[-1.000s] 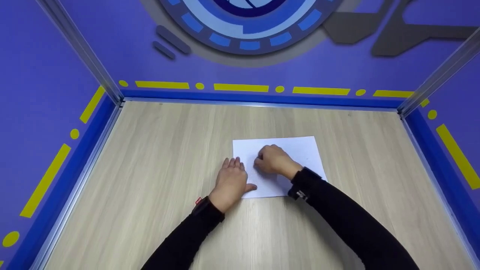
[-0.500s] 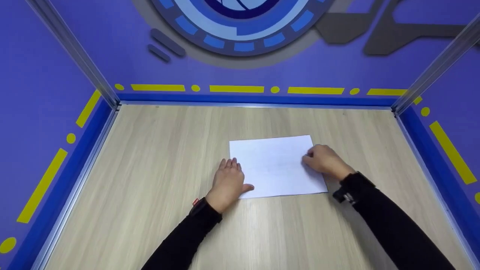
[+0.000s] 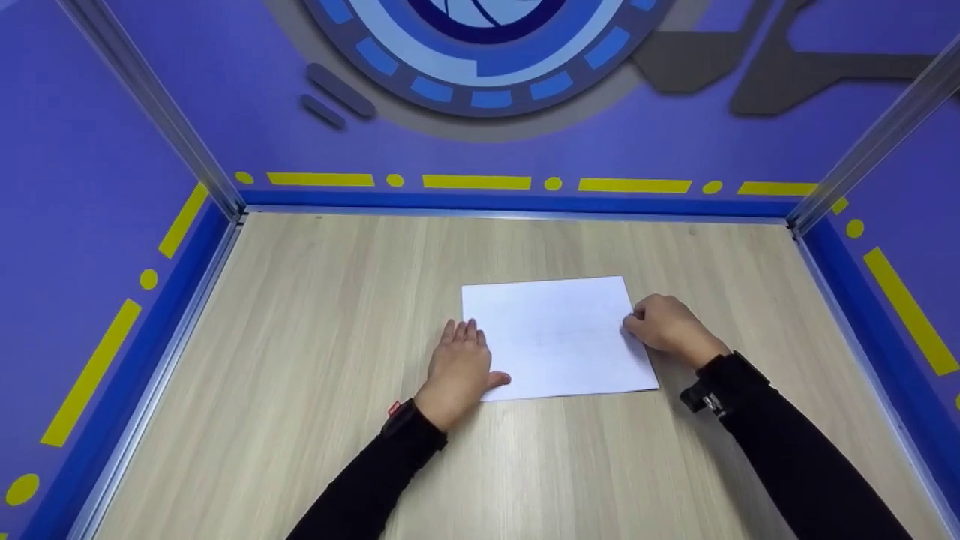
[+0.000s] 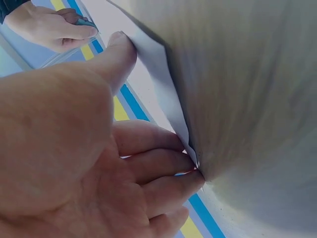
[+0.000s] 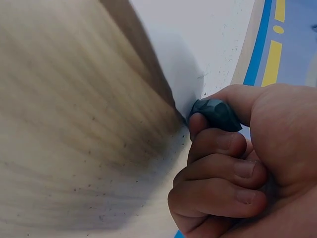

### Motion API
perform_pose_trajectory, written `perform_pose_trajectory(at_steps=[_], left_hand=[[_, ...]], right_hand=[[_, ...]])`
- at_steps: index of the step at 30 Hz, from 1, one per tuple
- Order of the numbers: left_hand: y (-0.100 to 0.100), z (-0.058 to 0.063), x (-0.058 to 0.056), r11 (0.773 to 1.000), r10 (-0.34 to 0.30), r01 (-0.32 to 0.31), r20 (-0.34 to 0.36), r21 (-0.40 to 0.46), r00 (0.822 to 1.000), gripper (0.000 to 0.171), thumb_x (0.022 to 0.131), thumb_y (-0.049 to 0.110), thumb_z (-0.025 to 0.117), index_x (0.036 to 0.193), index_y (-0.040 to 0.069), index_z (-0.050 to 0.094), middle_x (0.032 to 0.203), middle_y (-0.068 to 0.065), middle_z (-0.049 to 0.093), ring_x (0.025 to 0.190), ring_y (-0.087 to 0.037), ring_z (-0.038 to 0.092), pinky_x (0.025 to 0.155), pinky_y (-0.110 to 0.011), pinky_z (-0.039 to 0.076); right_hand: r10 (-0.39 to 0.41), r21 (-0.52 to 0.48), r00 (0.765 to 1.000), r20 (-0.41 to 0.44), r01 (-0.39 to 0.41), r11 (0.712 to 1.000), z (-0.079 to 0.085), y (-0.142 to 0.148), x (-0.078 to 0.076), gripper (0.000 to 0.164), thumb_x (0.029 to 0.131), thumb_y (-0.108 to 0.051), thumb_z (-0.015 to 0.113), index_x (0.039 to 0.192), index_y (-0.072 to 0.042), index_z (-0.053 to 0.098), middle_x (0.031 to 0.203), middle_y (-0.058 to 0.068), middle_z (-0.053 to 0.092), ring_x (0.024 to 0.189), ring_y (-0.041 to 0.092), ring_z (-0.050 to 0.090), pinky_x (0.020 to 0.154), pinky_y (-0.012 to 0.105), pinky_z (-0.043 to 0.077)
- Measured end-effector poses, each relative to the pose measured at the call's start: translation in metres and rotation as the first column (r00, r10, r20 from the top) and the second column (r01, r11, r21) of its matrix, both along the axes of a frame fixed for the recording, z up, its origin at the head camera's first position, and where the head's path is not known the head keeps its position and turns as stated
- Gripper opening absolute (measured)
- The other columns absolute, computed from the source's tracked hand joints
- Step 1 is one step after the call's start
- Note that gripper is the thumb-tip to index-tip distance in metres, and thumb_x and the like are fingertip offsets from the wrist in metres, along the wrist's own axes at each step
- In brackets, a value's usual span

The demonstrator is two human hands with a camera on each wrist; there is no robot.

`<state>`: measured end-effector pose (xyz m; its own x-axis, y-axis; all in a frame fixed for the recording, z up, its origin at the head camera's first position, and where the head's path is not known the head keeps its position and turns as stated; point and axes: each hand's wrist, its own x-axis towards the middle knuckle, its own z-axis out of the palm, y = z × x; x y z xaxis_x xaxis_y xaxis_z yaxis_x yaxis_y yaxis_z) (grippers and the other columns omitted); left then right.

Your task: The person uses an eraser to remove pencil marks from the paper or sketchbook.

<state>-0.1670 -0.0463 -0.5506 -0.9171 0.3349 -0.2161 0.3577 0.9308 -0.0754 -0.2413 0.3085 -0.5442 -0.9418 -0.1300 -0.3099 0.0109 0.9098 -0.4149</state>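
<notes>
A white sheet of paper lies on the wood-grain table. My left hand rests on its left side, fingers extended and thumb spread over the paper near the lower left corner. In the left wrist view, the paper's edge lifts slightly off the table between thumb and fingers. At the sheet's right edge is my right hand, fingers curled. It pinches a small dark teal eraser between thumb and index finger, touching or just above the paper. The head view hides the eraser behind the hand.
Small dark crumbs dot the table and paper in the right wrist view. Blue-purple panels with yellow marks close off the back and both sides. A metal rail runs along the table's back edge.
My right hand has swept rightward from the middle of the paper to its right edge, still holding the eraser. The left hand stays in place on the left side.
</notes>
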Motion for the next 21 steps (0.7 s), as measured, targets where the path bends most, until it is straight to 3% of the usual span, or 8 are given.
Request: perform_pose_trajectory(at_steps=[4,8,13,16,18,21], left_hand=[[-0.001,-0.001,0.0,1.0,0.011,-0.011,0.013,0.007,1.0,0.099,0.1,0.076,0.06,0.159,-0.003,0.055,0.17,-0.02,0.052,0.162,-0.033,0.048,0.139,-0.049,0.03],[-0.001,-0.003,0.001,1.0,0.01,-0.01,0.002,0.015,1.0,0.099,0.1,0.075,0.061,0.159,-0.004,0.056,0.169,-0.021,0.053,0.161,-0.034,0.049,0.138,-0.049,0.032],[-0.001,-0.003,0.002,1.0,0.009,-0.009,-0.004,0.008,1.0,0.099,0.1,0.075,0.061,0.159,-0.003,0.055,0.169,-0.021,0.053,0.161,-0.033,0.05,0.138,-0.049,0.032],[0.0,-0.003,0.002,1.0,0.013,-0.013,-0.004,-0.001,1.0,0.099,0.099,0.076,0.061,0.159,-0.003,0.055,0.17,-0.02,0.053,0.161,-0.033,0.05,0.138,-0.049,0.032],[0.0,-0.003,0.001,1.0,0.01,-0.01,-0.012,0.0,1.0,0.099,0.099,0.076,0.061,0.159,-0.003,0.056,0.169,-0.02,0.053,0.16,-0.033,0.051,0.138,-0.049,0.032],[0.001,-0.002,0.0,1.0,-0.002,0.002,-0.037,0.002,0.999,0.099,0.098,0.076,0.062,0.157,-0.003,0.058,0.167,-0.02,0.056,0.158,-0.033,0.053,0.137,-0.049,0.034]], right_hand=[[-0.004,0.044,1.0,0.015,0.003,0.999,0.003,-0.006,0.0,0.03,0.102,-0.025,0.058,0.083,-0.004,0.067,0.078,0.006,0.057,0.074,0.025,0.056,0.062,0.033,0.04],[-0.009,0.069,1.0,0.028,0.007,0.998,0.005,-0.02,-0.002,0.033,0.104,-0.028,0.055,0.083,-0.003,0.063,0.082,0.01,0.059,0.077,0.028,0.058,0.065,0.035,0.042],[0.032,-0.008,0.999,0.021,-0.031,0.999,0.002,-0.054,-0.003,0.035,0.106,-0.033,0.055,0.092,-0.003,0.067,0.09,0.012,0.062,0.083,0.028,0.059,0.072,0.038,0.047],[0.08,-0.056,0.997,-0.001,-0.08,0.995,-0.001,-0.083,-0.003,0.035,0.104,-0.032,0.06,0.079,-0.009,0.062,0.08,0.006,0.059,0.076,0.024,0.056,0.069,0.036,0.046],[0.106,-0.083,0.994,-0.016,-0.107,0.991,-0.002,-0.104,-0.004,0.039,0.103,-0.031,0.062,0.069,-0.015,0.051,0.071,0.001,0.05,0.069,0.022,0.051,0.065,0.035,0.042],[0.146,-0.104,0.988,-0.045,-0.15,0.983,-0.002,-0.135,-0.005,0.042,0.102,-0.029,0.065,0.065,-0.019,0.048,0.067,-0.002,0.048,0.065,0.021,0.049,0.063,0.034,0.04]])
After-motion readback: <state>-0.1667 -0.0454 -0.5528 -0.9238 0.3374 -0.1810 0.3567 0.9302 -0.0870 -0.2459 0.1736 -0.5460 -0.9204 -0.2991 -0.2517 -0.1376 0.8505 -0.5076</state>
